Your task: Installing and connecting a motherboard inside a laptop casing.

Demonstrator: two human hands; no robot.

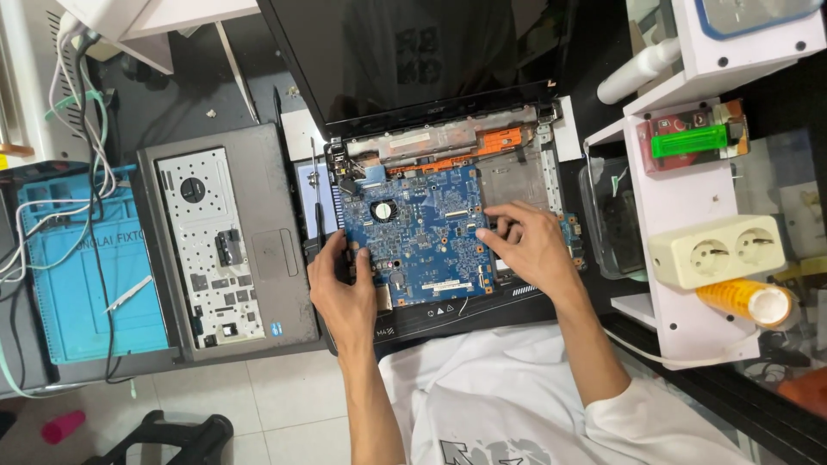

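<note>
both hands, left hand (345, 288) and right hand (525, 245), on blue circuit board (418, 232) inside opened laptop (517, 168)

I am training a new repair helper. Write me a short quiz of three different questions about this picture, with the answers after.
1. True or false: both hands touch the blue motherboard.
2. Which thing lies directly left of the open laptop? A) a grey palmrest cover, B) a yellow tape roll, C) a green lighter.
3. Fill in: the double socket on the white shelf is coloured ____.

Key:
1. True. The left hand holds the board's left edge and the right hand rests on its right edge.
2. A, the grey palmrest cover. The tape roll and lighter are on the right.
3. Cream.
</note>
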